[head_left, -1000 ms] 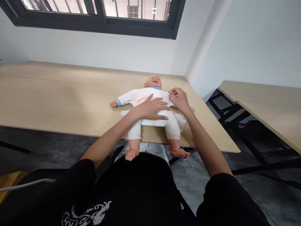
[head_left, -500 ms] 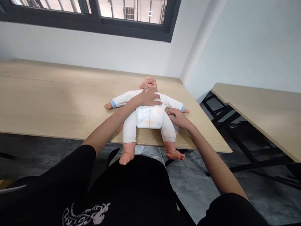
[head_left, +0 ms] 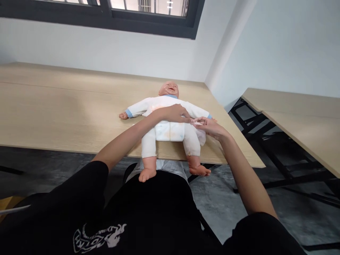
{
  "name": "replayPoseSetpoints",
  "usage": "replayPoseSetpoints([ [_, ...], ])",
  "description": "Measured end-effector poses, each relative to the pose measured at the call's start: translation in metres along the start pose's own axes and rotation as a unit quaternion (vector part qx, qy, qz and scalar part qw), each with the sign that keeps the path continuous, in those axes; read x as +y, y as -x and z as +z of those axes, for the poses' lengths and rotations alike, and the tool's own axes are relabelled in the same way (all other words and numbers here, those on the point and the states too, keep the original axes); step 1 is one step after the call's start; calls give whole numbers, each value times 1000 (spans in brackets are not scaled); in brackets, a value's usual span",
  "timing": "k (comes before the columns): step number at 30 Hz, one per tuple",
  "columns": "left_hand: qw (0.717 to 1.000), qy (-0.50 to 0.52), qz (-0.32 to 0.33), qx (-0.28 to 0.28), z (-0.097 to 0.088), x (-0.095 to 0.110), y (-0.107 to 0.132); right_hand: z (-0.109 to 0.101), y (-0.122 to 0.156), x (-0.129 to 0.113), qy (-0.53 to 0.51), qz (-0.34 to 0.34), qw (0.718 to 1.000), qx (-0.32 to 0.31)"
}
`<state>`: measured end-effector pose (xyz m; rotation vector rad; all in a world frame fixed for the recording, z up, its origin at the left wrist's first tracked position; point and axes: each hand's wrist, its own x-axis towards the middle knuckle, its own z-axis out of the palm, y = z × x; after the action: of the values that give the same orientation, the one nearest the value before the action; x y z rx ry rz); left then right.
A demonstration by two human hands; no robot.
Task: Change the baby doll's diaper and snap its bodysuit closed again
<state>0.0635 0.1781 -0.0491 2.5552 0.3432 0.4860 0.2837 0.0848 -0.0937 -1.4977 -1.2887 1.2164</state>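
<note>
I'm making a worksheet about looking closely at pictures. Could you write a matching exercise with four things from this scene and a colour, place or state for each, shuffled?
Column one:
1. Doll
2. Diaper
3. Doll's cuffs
4. Window

Column two:
A. Dark-framed
B. White with a faint print, showing between the legs
C. Lying face up on the table
D. Light blue

Right pairs: 1-C, 2-B, 3-D, 4-A.
</note>
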Motion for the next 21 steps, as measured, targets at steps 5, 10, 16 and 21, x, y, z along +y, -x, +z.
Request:
replayPoseSetpoints([
  [5, 997, -46, -29, -54, -2, -4, 1, -9, 6, -10, -119, -11, 991, 60],
  [10, 999, -23, -4, -29, -1, 5, 4, -14, 5, -10, -185, -62, 978, 68],
  [16, 993, 92, 75, 1, 0, 12, 2, -1, 0, -9, -194, -117, 972, 64],
  [21, 991, 128, 3, 39, 11, 10, -1, 11, 6, -13, -157, -138, 978, -9],
])
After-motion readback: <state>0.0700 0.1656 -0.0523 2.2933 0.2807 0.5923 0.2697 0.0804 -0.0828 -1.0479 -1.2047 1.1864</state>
